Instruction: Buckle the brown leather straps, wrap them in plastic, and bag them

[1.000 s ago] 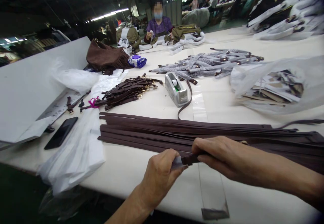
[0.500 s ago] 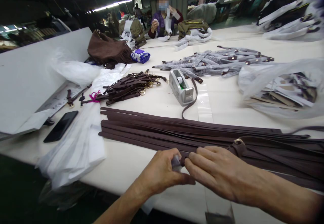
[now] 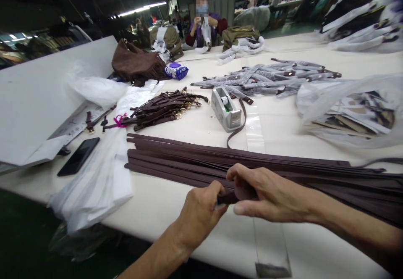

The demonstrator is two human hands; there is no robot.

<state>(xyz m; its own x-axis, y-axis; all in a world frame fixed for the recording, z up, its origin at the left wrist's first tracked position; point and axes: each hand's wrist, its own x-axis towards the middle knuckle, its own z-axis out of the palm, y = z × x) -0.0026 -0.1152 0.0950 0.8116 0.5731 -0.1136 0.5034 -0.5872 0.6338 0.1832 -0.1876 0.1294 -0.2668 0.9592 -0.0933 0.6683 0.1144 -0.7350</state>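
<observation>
My left hand [image 3: 201, 207] is closed on the end of a dark brown strap [image 3: 228, 198], with a bit of clear plastic showing at its fingers. Just to the right, my right hand [image 3: 264, 193] has its thumb and curled fingers apart around the strap's other side, and no firm grip shows. Beyond both hands lies a row of long flat brown straps [image 3: 176, 161], reaching to the right edge. Part of the held strap is hidden by the fingers. A clear plastic sleeve [image 3: 270, 245] lies flat on the table below my right hand.
Beyond the straps stand a tape dispenser [image 3: 226, 109] and a pile of buckled short straps [image 3: 166, 109]. Wrapped straps [image 3: 267, 77], a plastic bag of scraps [image 3: 352, 111], a phone [image 3: 78, 156], white sheets [image 3: 97, 186] and a brown bag [image 3: 137, 62] lie around. A person [image 3: 204, 22] sits opposite.
My right hand has lifted slightly and spread its thumb from its fingers. The buckle seen near my right wrist is no longer visible. My left hand keeps its hold.
</observation>
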